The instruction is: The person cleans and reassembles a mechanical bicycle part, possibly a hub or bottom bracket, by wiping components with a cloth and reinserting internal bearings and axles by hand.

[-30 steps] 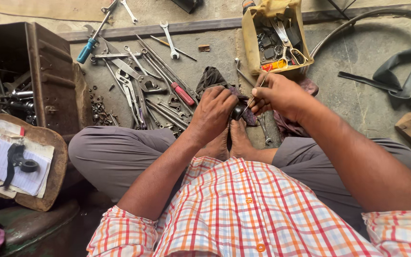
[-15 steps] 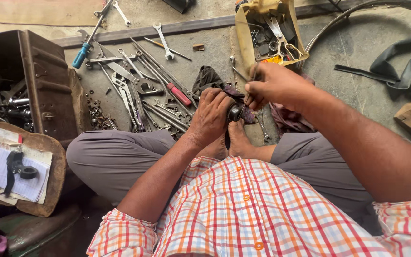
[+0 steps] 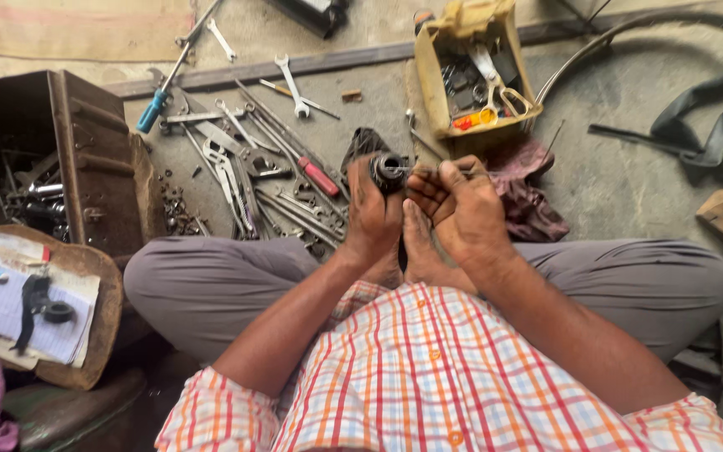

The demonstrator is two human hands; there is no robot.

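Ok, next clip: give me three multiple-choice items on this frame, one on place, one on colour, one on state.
1. Where does the yellow tray sit?
A. on the lap
B. on the floor beyond the hands
C. inside the metal box

2. What colour is the handle of the screwdriver among the spanners?
A. red
B. green
C. white

3. What is the left hand doing?
A. resting flat
B. gripping a dark round part
C. holding scissors

B: tray lies past both hands. A: red grip. B: fingers wrap the part.
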